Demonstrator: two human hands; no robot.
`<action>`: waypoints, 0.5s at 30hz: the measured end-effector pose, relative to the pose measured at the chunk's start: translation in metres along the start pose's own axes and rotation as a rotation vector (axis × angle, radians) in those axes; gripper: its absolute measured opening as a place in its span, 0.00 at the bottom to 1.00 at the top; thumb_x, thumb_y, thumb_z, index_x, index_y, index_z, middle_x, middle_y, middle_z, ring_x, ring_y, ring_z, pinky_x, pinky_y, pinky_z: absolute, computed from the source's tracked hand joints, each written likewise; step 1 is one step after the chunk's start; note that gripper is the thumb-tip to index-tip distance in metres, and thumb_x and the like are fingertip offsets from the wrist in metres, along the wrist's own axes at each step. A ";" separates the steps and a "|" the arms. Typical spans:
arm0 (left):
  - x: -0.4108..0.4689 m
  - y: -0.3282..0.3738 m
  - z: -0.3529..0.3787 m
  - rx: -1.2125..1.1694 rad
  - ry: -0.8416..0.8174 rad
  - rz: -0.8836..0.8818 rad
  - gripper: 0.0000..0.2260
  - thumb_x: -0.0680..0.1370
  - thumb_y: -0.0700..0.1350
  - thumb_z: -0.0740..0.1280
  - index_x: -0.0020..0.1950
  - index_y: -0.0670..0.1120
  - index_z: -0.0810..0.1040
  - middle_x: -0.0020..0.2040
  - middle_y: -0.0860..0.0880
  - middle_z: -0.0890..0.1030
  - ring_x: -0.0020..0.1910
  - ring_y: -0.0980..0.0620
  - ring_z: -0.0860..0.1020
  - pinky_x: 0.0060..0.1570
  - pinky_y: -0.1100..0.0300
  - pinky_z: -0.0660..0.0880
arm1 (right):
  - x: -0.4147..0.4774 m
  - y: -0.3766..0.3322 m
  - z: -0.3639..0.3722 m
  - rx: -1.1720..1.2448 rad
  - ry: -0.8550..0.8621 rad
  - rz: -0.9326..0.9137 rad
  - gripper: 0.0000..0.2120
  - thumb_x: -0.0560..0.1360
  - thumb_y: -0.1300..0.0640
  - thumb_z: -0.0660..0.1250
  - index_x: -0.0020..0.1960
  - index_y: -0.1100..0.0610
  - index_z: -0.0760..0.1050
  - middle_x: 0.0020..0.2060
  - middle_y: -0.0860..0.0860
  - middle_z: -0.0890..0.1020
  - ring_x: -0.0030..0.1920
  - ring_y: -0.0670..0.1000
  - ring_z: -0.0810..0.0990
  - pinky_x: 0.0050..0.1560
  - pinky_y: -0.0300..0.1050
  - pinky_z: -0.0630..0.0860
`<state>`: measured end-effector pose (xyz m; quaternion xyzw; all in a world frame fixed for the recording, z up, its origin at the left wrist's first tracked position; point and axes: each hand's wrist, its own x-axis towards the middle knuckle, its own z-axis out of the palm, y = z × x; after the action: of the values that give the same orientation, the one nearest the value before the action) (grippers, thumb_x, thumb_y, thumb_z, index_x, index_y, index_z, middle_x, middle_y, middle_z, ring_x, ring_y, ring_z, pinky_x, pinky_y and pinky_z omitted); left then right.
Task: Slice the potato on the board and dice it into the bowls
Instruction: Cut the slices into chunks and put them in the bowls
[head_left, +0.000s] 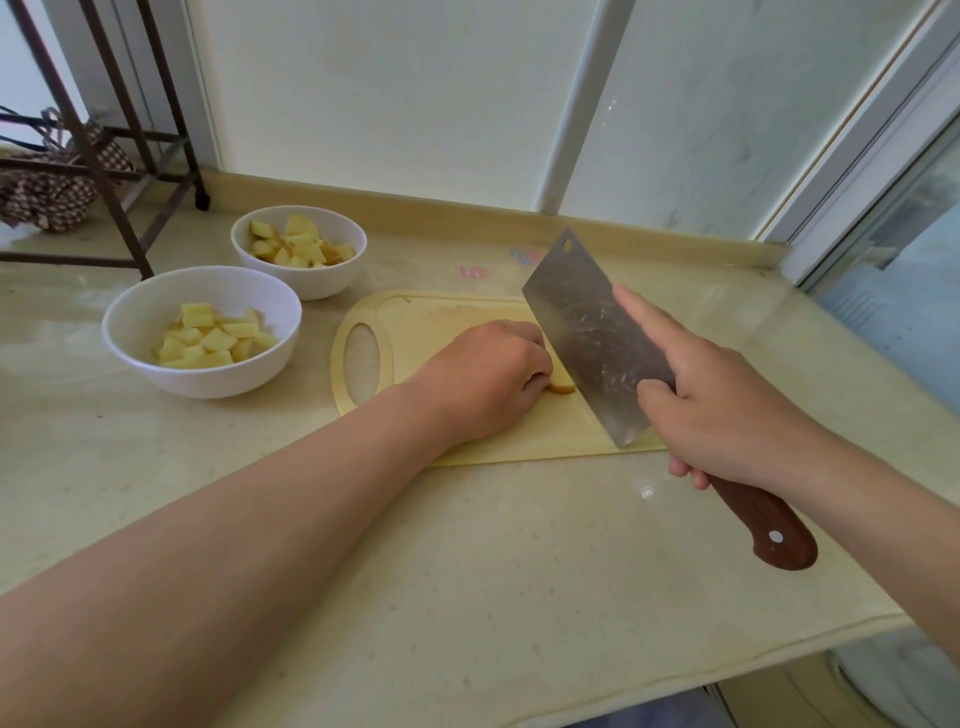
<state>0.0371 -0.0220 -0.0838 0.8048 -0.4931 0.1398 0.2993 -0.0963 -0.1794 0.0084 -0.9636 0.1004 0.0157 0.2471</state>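
A pale yellow cutting board (415, 322) lies on the counter. My left hand (483, 379) rests on it with curled fingers holding down a potato piece (562, 387), of which only a small edge shows. My right hand (727, 410) grips a steel cleaver (592, 338) by its brown wooden handle, the index finger stretched along the blade's flat. The blade stands on the board right beside my left hand. Two white bowls hold diced potato: the near bowl (135, 338) at the left and the far bowl (343, 275) behind it.
A dark metal rack (104, 171) with a checked cloth bag (47, 192) stands at the back left. White window panels (389, 93) rise behind the counter's raised rim. The counter's front edge (675, 675) runs along the lower right.
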 end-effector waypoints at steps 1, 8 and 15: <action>0.000 0.000 0.000 0.001 -0.005 0.002 0.08 0.76 0.40 0.66 0.42 0.41 0.83 0.43 0.46 0.80 0.41 0.46 0.77 0.41 0.51 0.75 | 0.000 0.000 0.000 0.001 -0.003 0.002 0.39 0.83 0.62 0.54 0.80 0.26 0.45 0.25 0.45 0.82 0.24 0.49 0.81 0.26 0.43 0.79; 0.001 0.000 0.000 0.007 0.002 0.020 0.07 0.75 0.39 0.66 0.38 0.40 0.81 0.40 0.46 0.79 0.39 0.45 0.76 0.37 0.54 0.73 | 0.007 -0.005 -0.002 -0.069 -0.069 0.021 0.40 0.82 0.63 0.54 0.80 0.26 0.46 0.28 0.52 0.81 0.23 0.50 0.80 0.26 0.47 0.80; -0.001 0.002 -0.003 0.012 0.032 0.051 0.08 0.71 0.38 0.65 0.35 0.40 0.81 0.37 0.45 0.80 0.34 0.44 0.77 0.31 0.56 0.74 | 0.052 -0.034 0.003 -0.133 -0.110 0.059 0.42 0.80 0.62 0.54 0.80 0.28 0.40 0.34 0.59 0.83 0.23 0.53 0.79 0.24 0.41 0.76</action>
<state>0.0357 -0.0200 -0.0809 0.7912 -0.5080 0.1633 0.2987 -0.0383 -0.1584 0.0173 -0.9723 0.1136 0.0826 0.1869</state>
